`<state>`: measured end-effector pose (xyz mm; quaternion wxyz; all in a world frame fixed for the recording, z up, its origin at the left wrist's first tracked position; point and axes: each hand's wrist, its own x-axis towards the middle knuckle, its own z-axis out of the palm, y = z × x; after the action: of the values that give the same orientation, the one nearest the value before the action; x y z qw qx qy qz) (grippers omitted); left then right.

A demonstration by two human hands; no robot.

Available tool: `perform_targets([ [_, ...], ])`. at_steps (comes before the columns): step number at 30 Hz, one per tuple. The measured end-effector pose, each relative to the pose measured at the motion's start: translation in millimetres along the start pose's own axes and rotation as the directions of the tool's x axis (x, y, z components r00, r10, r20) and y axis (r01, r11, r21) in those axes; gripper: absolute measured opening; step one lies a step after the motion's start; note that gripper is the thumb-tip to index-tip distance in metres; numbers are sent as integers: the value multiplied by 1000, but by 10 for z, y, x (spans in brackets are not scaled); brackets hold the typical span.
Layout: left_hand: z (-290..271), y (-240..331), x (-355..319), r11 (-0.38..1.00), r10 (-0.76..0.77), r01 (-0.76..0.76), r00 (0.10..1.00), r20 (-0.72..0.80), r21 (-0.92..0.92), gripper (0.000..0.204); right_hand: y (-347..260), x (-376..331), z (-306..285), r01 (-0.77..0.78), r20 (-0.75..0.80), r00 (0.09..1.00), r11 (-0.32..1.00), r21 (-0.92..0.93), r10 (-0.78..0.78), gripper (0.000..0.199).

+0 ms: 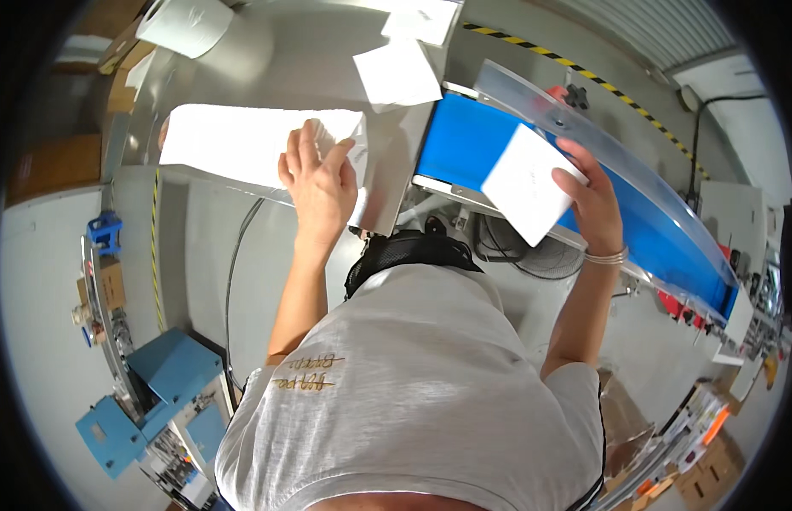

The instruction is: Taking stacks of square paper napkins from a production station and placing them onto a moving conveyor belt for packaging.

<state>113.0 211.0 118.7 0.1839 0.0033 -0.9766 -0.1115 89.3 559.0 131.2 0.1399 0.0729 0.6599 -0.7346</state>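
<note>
They'd do well going easy with the right hand point(593, 192) gripping the white square point(525, 183) over the near edge of the blue belt point(451, 140), loosely spread left hand point(321, 186) lightly steadying the white bundle point(230, 145) by the counter point(311, 60)'s near edge.

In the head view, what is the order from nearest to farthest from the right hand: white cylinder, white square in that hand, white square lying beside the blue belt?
From the right hand:
1. Held white square: in its grip.
2. Lying white square: to the left, on the steel table.
3. White cylinder: farther left, toward the upper left.
</note>
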Motion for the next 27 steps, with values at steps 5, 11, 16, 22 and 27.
perform_targets([
  [5, -38, -90, -53, 1000, -31, 31, 999, -22, 1, 27, -149, 637, 935, 141, 114, 980, 974, 178, -163, 46],
  [11, -31, -144, -21, 998, -31, 26, 997, -68, -62, 26, -150, 1242, 1535, 153, 118, 972, 927, 343, -204, 46],
  [16, -74, -194, 14, 996, -25, 18, 997, -78, -88, 27, -118, 1531, 1865, 131, 87, 980, 910, 394, -179, 48],
  [22, -67, -326, -36, 997, -76, 77, 991, -106, -2, 25, 168, 1646, 1899, 25, 107, 990, 859, 512, -93, 47],
  [27, -65, -195, -31, 988, -126, 129, 991, -34, 87, 31, 279, 1736, 2078, 11, 68, 996, 868, 496, -52, 46],
])
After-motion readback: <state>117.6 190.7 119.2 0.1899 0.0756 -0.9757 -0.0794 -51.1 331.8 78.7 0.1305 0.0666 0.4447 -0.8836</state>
